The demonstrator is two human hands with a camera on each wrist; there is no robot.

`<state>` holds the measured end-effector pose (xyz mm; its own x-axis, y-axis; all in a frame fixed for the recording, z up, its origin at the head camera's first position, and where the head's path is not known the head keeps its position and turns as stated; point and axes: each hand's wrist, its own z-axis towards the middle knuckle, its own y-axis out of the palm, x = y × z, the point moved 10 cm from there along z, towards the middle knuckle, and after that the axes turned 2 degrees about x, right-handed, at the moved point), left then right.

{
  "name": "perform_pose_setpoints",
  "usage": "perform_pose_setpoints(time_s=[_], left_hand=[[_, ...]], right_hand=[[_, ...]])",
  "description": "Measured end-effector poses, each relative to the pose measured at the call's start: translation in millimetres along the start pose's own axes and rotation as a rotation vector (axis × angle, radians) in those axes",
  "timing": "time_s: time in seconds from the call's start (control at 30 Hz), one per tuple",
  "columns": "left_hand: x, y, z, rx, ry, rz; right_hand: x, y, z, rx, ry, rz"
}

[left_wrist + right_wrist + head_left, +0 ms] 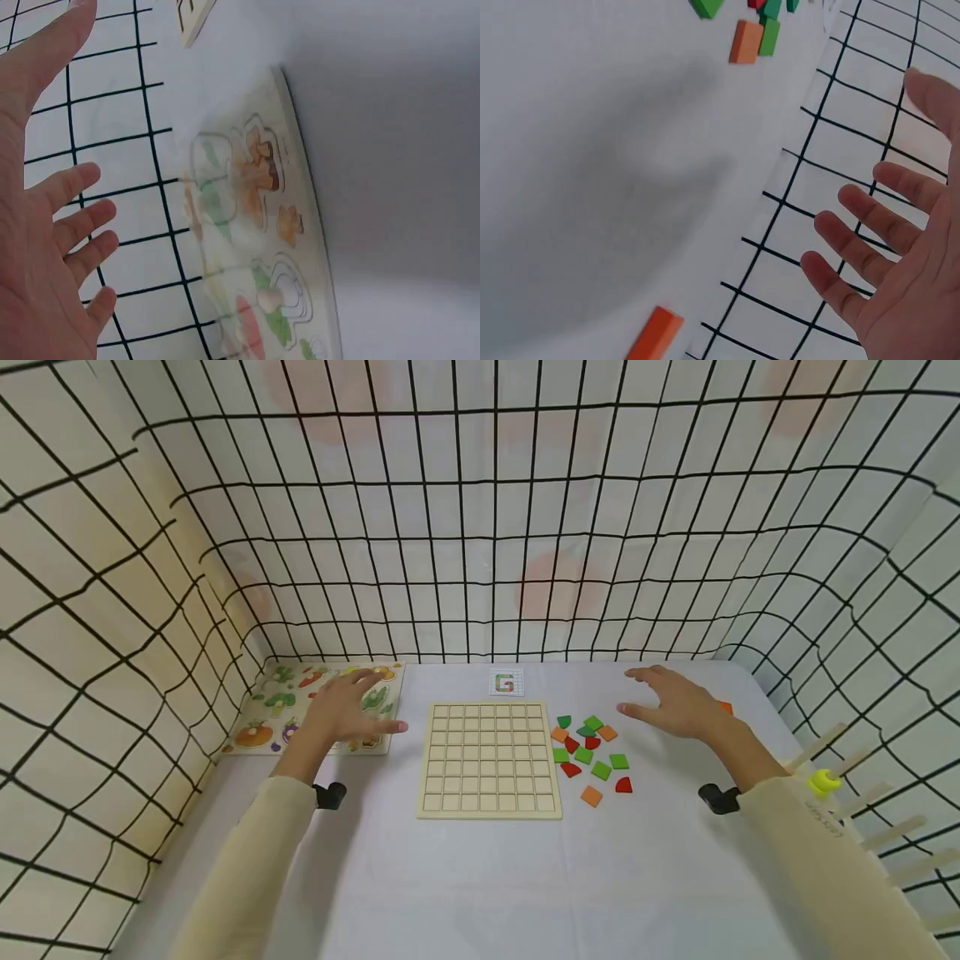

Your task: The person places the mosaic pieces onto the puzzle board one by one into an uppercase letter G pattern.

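My left hand (pixel 341 710) hovers with spread fingers over the right part of a vegetable puzzle board (pixel 258 706), holding nothing. In the left wrist view, that hand (pixel 45 232) has its fingers apart, with the board (pixel 304 187) beyond. A pale wooden grid board (pixel 489 760) lies flat between the hands. Right of it are scattered small green, red and orange blocks (pixel 601 770). My right hand (pixel 678 706) is raised to the right of these blocks, fingers extended and holding nothing. The right wrist view shows this hand (pixel 900 262) clear of an orange block (pixel 655 335).
A small card (pixel 507 682) with a coloured pattern on a grid lies behind the grid board. Black wire mesh (pixel 495 535) encloses the back and sides of the white table. Wooden pegs, one bearing a yellow ring (pixel 823 782), stand at the right, partly behind the sleeve.
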<state>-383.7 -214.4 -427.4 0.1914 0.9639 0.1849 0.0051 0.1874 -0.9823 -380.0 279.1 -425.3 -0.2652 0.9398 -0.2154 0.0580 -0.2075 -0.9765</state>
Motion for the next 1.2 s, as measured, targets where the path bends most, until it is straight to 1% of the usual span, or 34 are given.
perform_pose_setpoints(time_s=[0.13, 0.37, 0.43, 0.5, 0.63, 0.77, 0.87, 0.97, 1.07, 1.2], left_hand=[[6.2, 8.2, -4.3, 0.024, 0.002, -0.054], [27.6, 26.9, -18.8, 0.039, 0.057, -0.134], [34.1, 32.2, -23.4, 0.042, 0.072, -0.173], [40.9, 39.6, -27.3, 0.034, 0.087, -0.214], [59.6, 54.7, -34.1, -0.011, 0.114, -0.315], [76.6, 67.3, -36.7, -0.035, 0.151, -0.341], [79.3, 79.3, -38.1, -0.062, 0.145, -0.337], [78.7, 88.4, -40.5, -0.092, 0.131, -0.353], [78.8, 92.6, -43.4, -0.118, 0.129, -0.363], [79.4, 94.4, -45.9, -0.121, 0.141, -0.369]], right_hand=[[-3, 14, -2, -0.018, 0.007, 0.05], [-17, 35, 0, 0.003, -0.02, 0.117], [-20, 40, 0, 0.011, -0.026, 0.142], [-22, 47, 1, 0.012, -0.032, 0.16], [-29, 58, 4, 0.006, -0.052, 0.184], [-34, 64, 7, 0.008, -0.063, 0.214], [-38, 68, 8, 0.009, -0.069, 0.23], [-40, 71, 8, 0.01, -0.077, 0.23], [-41, 73, 8, 0.006, -0.071, 0.233], [-41, 77, 8, -0.006, -0.071, 0.231]])
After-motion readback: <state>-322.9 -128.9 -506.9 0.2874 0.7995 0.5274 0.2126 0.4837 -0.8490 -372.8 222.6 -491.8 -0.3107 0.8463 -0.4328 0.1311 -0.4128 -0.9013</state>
